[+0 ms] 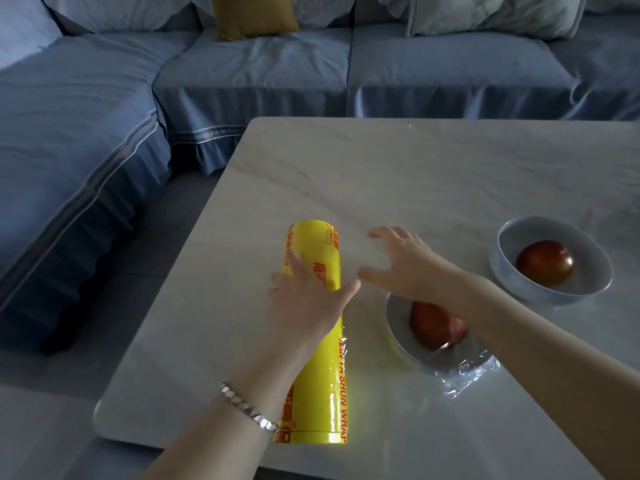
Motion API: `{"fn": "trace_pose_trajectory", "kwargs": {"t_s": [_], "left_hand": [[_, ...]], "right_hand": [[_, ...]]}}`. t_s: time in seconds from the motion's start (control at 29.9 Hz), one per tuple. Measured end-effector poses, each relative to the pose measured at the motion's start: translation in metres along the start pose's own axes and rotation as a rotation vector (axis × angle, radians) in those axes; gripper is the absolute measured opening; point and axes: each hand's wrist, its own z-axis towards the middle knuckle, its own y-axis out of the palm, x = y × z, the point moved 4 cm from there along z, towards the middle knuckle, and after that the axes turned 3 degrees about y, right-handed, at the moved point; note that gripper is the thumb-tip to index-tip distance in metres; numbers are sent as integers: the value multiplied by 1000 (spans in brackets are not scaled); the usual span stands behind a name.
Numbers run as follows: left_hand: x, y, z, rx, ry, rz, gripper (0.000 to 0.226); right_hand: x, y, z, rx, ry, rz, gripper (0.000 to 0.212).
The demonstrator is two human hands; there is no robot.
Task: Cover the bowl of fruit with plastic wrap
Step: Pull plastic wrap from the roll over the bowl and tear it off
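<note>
Left hand [304,299] is pressing down on the yellow wrap roll [317,341], grip draped over it. Right hand [408,261] is hovering beside it, released, fingers spread. Near bowl [398,327] already looking film-covered; far bowl [550,289] uncovered on tabletop [415,174]. Risk: film clinging to itself as it is being drawn.

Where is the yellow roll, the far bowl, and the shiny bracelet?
yellow roll [313,244]: head view, top of its far end.
far bowl [509,244]: head view, its left inner wall.
bracelet [247,407]: head view, middle links on the left wrist.
</note>
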Motion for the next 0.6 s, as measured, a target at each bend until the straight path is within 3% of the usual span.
{"fn": "trace_pose_trajectory", "kwargs": {"t_s": [0.07,0.2,0.27,0.37,0.6], "left_hand": [[-3,-4,1,-7,-14,-28,110],[-9,-10,4,-20,11,-41,108],[-9,-10,5,-25,42,-44,106],[-9,-9,4,-36,107,-41,104],[-10,-6,11,-114,151,-93,102]], "right_hand": [[-9,5,22,-30,-17,43,72],[-8,26,45,-271,45,110,78],[-7,28,48,-280,20,117,63],[-2,27,50,-198,-22,140,22],[-6,31,46,-129,-114,86,45]]}}
